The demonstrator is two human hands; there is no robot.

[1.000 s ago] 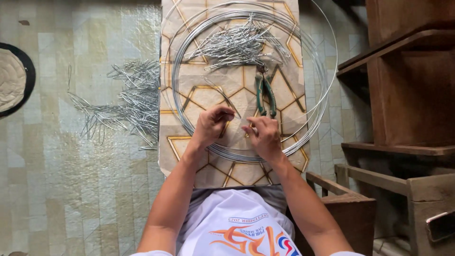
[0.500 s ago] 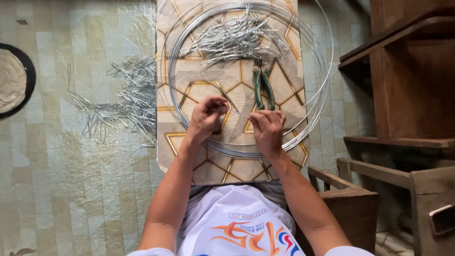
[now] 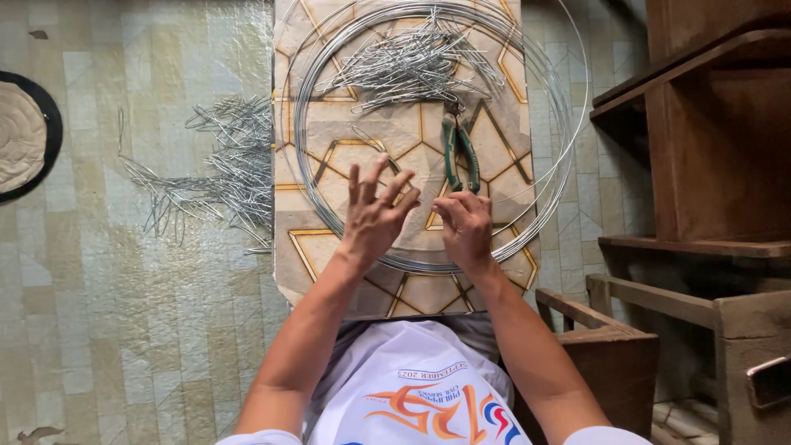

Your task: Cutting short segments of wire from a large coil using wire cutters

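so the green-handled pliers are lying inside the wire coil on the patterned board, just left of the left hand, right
Not quite. The head view shows the green-handled pliers lying inside the wire coil on the patterned board, but above the right hand, not left of the left hand. The left hand's fingers are spread open.

Bent wire pieces point(image 3: 206, 177) on tiled floor point(image 3: 124, 330), round mat point(image 3: 25, 136), wooden shelves point(image 3: 709, 124)

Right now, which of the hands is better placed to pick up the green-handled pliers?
Probably the right hand: it lies just below the green-handled pliers, fingers curled. The left hand is spread open, further left.
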